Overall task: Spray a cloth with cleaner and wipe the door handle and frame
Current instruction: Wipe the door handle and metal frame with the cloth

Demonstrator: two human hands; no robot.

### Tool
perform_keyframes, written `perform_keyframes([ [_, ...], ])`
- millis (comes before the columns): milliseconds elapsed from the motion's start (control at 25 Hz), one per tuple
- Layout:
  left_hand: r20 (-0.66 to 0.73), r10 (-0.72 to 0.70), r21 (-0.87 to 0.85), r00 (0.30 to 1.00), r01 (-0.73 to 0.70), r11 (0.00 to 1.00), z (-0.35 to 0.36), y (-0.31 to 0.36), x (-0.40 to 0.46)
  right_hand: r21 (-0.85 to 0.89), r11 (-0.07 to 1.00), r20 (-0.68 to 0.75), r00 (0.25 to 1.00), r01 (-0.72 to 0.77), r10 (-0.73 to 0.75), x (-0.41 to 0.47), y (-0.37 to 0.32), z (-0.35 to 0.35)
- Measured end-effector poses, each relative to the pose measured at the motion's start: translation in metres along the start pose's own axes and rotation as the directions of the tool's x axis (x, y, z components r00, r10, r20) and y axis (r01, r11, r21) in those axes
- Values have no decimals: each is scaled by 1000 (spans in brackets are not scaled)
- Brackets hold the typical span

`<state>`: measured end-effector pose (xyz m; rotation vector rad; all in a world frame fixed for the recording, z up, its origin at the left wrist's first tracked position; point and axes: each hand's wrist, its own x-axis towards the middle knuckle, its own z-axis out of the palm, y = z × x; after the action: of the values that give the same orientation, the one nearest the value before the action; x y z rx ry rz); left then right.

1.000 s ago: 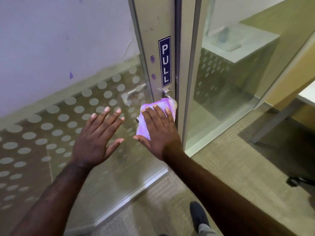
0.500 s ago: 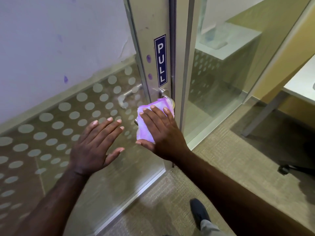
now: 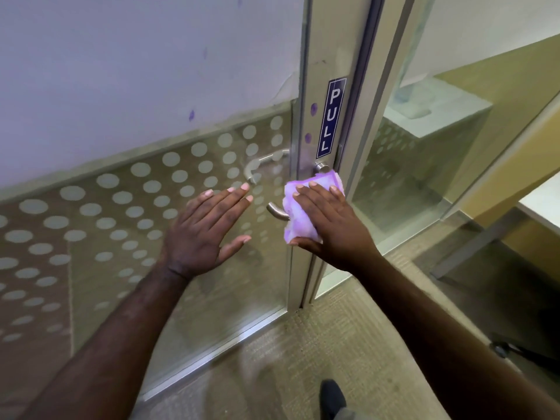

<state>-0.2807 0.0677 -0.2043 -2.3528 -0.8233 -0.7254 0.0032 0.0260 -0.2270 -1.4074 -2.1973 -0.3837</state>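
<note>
A purple cloth (image 3: 306, 207) is pressed on the door handle (image 3: 277, 212) by the right hand (image 3: 330, 225), fingers spread flat over it. The handle's long bar is seen sticking out to the left of the cloth, so the right hand is nearest. The left hand (image 3: 206, 231) is laid open and flat on the dotted glass (image 3: 121, 213), holding nothing. The metal frame (image 3: 315, 86) is found just above the cloth.

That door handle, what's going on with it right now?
A person is wiping it. Their right hand presses a purple cloth over the lever door handle, leaving only its curved end showing. The left hand is spread open against the dotted glass door panel, holding nothing. Purple spots sit on the metal door frame beside the PULL sign.
</note>
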Motion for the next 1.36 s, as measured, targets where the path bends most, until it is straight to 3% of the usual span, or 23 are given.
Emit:
perform_keyframes([
  [240,75,-187,-12,980,188,982,4,25,-1,-6,999,24,999,-43,43,1,-13,5],
  [520,131,-441,74,888,434,898,14,61,7,-32,979,-40,979,200,-201,11,-16,5],
  [640,151,-468,78,870,462,883,13,65,9,-80,979,8,982,189,-189,-2,17,3],
  [800,196,-479,67,856,475,877,7,65,10,-7,985,39,985,170,-170,1,48,2],
  [1040,239,-483,75,842,480,874,1,65,13,43,998,-31,998,-47,48,6,-2,4],
  [1200,243,-482,60,842,483,874,1,66,13,-68,997,-8,1000,28,-29,14,-32,8],
  [1360,262,-478,57,839,480,875,-2,65,12,-120,981,-79,984,152,-162,5,-9,10],
])
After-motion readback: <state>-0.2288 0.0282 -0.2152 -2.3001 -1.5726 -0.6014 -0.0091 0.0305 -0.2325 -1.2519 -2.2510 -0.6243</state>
